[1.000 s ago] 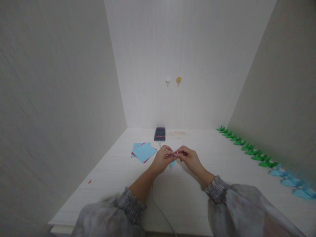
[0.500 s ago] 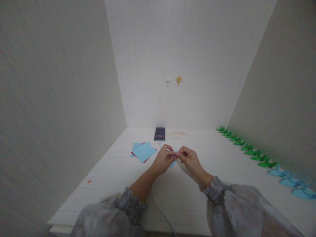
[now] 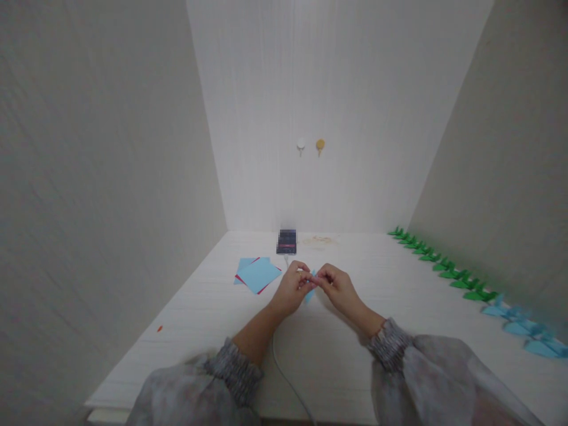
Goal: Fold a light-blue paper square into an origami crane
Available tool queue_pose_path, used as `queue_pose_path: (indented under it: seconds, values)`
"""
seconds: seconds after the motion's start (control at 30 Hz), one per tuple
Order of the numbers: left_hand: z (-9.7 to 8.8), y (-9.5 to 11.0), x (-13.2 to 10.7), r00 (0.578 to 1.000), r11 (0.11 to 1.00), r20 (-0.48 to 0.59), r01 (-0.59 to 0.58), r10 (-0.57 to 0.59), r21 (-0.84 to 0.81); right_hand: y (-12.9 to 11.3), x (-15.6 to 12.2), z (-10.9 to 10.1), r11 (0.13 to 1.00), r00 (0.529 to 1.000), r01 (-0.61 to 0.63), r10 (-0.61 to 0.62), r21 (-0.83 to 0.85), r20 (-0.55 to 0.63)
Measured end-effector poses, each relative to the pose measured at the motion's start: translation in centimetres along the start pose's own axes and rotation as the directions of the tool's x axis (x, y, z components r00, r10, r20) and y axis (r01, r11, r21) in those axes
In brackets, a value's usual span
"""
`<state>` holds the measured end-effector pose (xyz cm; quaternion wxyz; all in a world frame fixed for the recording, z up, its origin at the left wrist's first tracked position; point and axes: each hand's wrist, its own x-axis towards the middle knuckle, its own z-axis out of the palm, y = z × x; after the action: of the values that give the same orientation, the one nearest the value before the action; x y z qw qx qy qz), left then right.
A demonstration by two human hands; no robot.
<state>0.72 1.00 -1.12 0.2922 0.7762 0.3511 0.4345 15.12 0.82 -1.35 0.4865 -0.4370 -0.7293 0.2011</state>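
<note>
A small folded piece of light blue paper (image 3: 309,295) is pinched between my two hands above the white table. My left hand (image 3: 291,288) grips it from the left, a ring on one finger. From the right, my right hand (image 3: 339,288) holds its upper part with thumb and forefinger, the fingertips of both hands meeting. Most of the paper is hidden behind my fingers, so its exact folds cannot be made out. Left of my hands lie loose square sheets of paper (image 3: 260,276), light blue with red edges showing beneath.
A phone (image 3: 286,242) leans by the back wall, its white cable (image 3: 286,378) running under my left arm. Along the right wall stand several green folded paper figures (image 3: 446,267) and light blue ones (image 3: 523,325). A small orange scrap (image 3: 160,328) lies left. Two hooks (image 3: 320,144) hang on the wall.
My right fingers have shifted slightly left, closer against my left fingertips on the blue paper. The view has tilted a little; everything else stays in place.
</note>
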Motion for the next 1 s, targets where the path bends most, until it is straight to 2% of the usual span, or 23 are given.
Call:
queue_pose_path:
  seconds: [0.1,0.3,0.43,0.53,0.63,1.0]
  values:
    - [0.1,0.4,0.1,1.000,1.000,0.015,0.019,-0.019,-0.017,-0.3,-0.1,-0.1,1.000,1.000,0.010,-0.010,-0.005,-0.016]
    - [0.1,0.4,0.1,1.000,1.000,0.008,-0.008,0.008,-0.022,-0.9,-0.2,-0.3,0.985,0.997,-0.072,0.070,0.158,0.017]
    - [0.4,-0.3,0.1,0.999,0.984,-0.033,0.025,-0.031,-0.179,-1.0,-0.1,-0.3,0.982,0.996,-0.087,0.090,0.165,-0.009]
    - [0.6,-0.7,0.2,0.992,0.907,-0.008,0.115,-0.129,-0.405,-0.9,0.0,-0.2,0.983,0.993,-0.110,0.116,0.147,-0.029]
    - [0.7,-0.7,0.3,0.986,0.827,0.039,0.158,-0.163,-0.540,-0.7,0.0,-0.1,0.990,0.990,-0.106,0.114,0.092,-0.087]
    - [0.6,0.2,0.7,0.973,0.759,0.065,0.213,-0.220,-0.615,-0.2,0.0,0.5,0.996,0.979,-0.034,0.017,-0.083,-0.202]
